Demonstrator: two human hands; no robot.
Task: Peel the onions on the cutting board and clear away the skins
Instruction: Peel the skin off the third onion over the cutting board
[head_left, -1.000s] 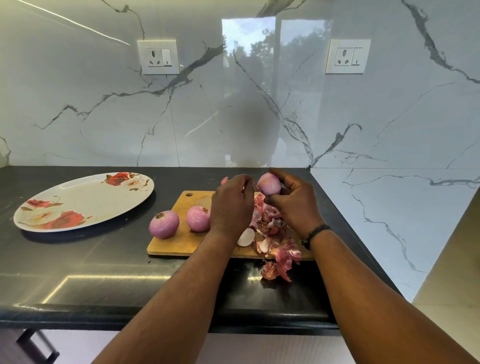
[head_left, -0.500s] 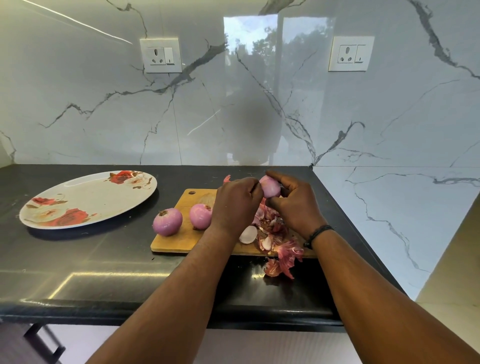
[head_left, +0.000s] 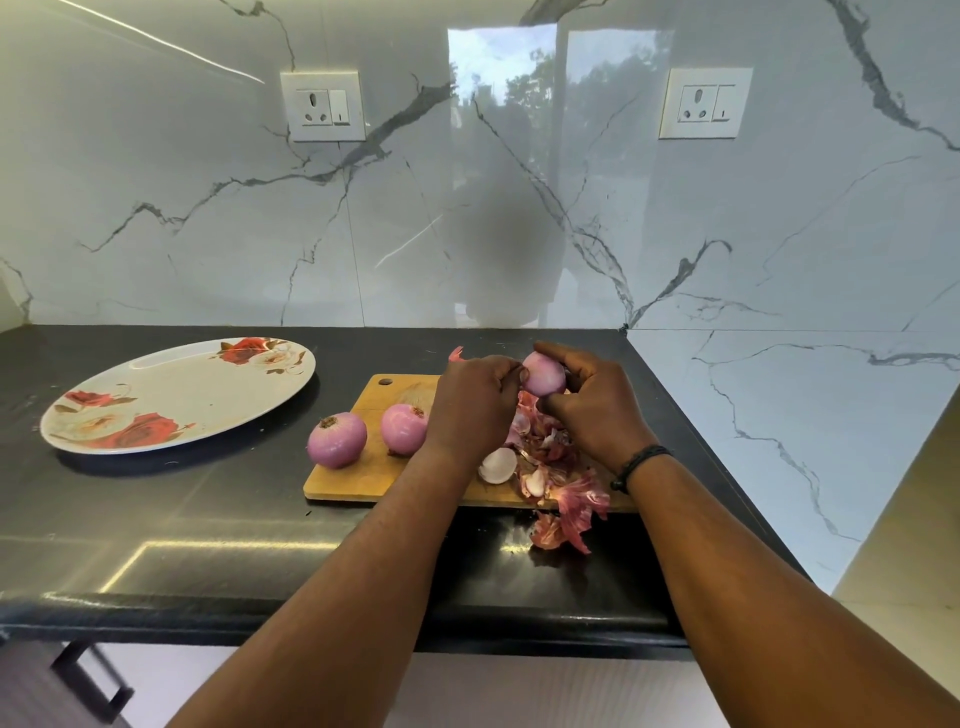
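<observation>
My right hand (head_left: 592, 410) grips a small peeled pink onion (head_left: 544, 373) above the wooden cutting board (head_left: 358, 475). My left hand (head_left: 475, 402) is curled beside it, fingertips at the onion's left side; whether they pinch skin is hidden. Two peeled onions lie to the left: one (head_left: 336, 439) at the board's left edge, one (head_left: 404, 429) on the board. A heap of purple onion skins (head_left: 550, 452) covers the board's right part, and some skins (head_left: 561, 530) spill onto the counter in front.
A floral oval plate (head_left: 171, 395) sits on the black counter (head_left: 156, 519) to the left. A marble wall closes the back and the right side. One skin scrap (head_left: 456, 354) lies behind the board. The counter's front edge runs below my forearms.
My left hand's fingers have closed in against the onion's left side. The onion stays in my right hand at about the same spot. The camera shifted slightly.
</observation>
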